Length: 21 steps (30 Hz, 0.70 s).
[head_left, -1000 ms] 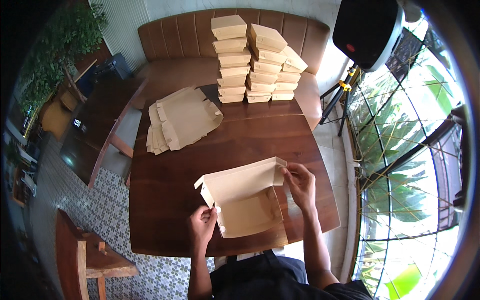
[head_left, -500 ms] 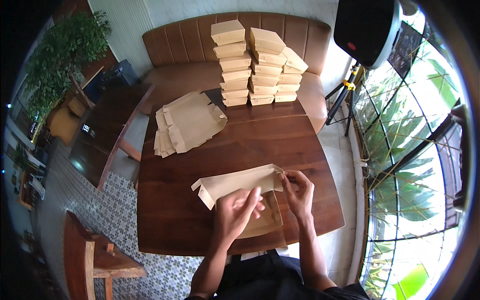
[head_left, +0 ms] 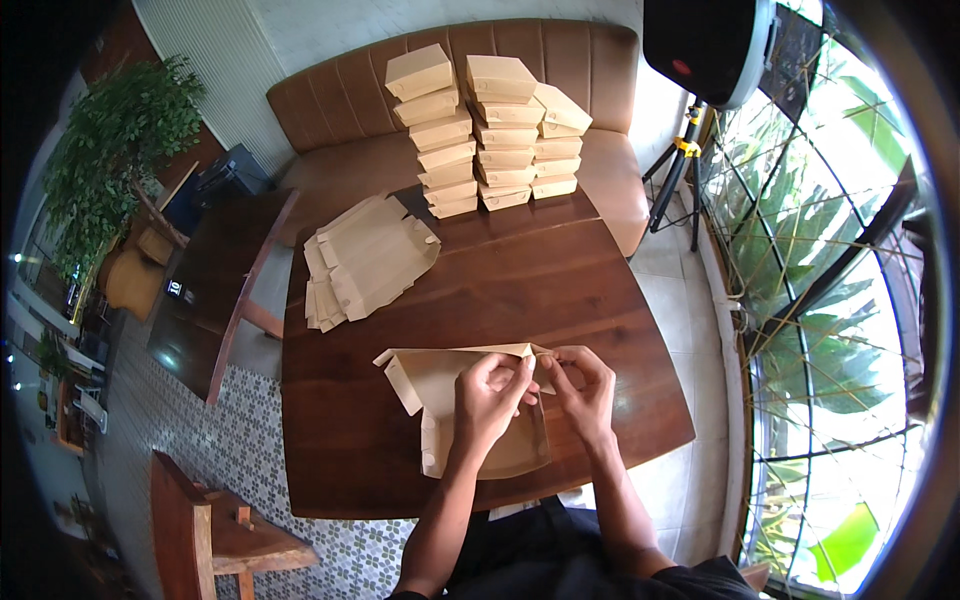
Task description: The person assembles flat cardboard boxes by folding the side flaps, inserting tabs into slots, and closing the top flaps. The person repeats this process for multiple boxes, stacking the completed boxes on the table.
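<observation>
A half-folded brown cardboard box point(head_left: 432, 378) lies at the near part of the wooden table, its lid raised and its tray part toward me. My left hand point(head_left: 490, 400) reaches over the tray, thumb and fingers pinched at the lid's right corner. Close beside it, my right hand point(head_left: 582, 392) grips the side flap of that same corner between thumb and fingers. The lid's left flap sticks out loose. My hands cover part of the right corner and the tray's right wall.
Flat unfolded box blanks point(head_left: 378, 255) lie piled at the table's far left. Tall stacks of folded boxes point(head_left: 505, 135) stand at the far edge, before a brown bench point(head_left: 340, 190). A wooden chair point(head_left: 215, 540) is at the lower left, a black speaker on a tripod point(head_left: 688, 150) at the right.
My left hand has moved right and up to the lid's right corner, its fingers closing there. My right hand has shifted slightly left, and the lid's right side has folded inward.
</observation>
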Motion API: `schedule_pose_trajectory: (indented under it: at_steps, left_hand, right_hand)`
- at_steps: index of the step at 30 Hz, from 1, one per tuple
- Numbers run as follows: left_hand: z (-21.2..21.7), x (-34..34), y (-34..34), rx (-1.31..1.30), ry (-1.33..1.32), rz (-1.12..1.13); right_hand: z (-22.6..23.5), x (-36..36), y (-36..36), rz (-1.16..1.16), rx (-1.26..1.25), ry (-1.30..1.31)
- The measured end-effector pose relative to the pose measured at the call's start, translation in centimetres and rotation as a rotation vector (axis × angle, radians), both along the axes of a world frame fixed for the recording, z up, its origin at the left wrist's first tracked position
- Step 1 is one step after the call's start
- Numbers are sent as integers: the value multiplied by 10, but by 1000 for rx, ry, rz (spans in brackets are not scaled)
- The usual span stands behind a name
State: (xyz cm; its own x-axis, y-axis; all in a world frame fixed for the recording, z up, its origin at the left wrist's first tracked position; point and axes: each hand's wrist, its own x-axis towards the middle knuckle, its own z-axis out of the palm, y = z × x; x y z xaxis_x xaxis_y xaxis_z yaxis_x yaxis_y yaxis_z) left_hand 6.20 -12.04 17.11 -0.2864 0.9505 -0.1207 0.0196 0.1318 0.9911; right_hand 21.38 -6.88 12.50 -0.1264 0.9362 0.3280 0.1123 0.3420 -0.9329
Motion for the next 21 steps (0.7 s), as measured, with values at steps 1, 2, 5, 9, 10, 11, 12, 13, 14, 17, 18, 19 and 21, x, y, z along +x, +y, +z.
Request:
schedule_pose_trajectory:
  at_steps: [1,2,5,9,10,11,12,13,14,17,18,19,21]
  left_hand:
    - [-5,1,-3,36,-27,43]
    - [-9,1,-5,79,-19,63]
    - [-16,0,-7,133,47,131]
    - [-18,-3,-9,213,98,130]
    - [-19,-3,-11,209,84,125]
    - [-19,-4,-12,193,69,124]
    - [-21,-4,-13,215,82,124]
    - [-22,-4,-13,227,94,129]
    - [-23,-4,-14,240,103,138]
    - [-28,-1,-14,261,125,141]
    - [-28,-1,-14,272,157,133]
    - [-29,-1,-14,289,177,129]
    - [-29,-1,-15,302,221,112]
  right_hand:
    - [-2,1,0,26,-88,66]
    - [-3,1,0,53,-173,132]
    - [-4,1,0,72,-215,130]
    - [2,-1,-2,154,-325,306]
    - [4,0,-2,176,-360,334]
    - [6,2,-3,191,-413,352]
    - [7,3,-3,214,-423,389]
    - [8,4,-4,230,-451,414]
    - [7,3,-5,251,-476,446]
    - [3,-3,-9,244,-392,431]
    - [1,-5,-10,237,-387,444]
    - [-1,-7,-10,230,-381,457]
    - [-3,-9,-10,225,-358,452]
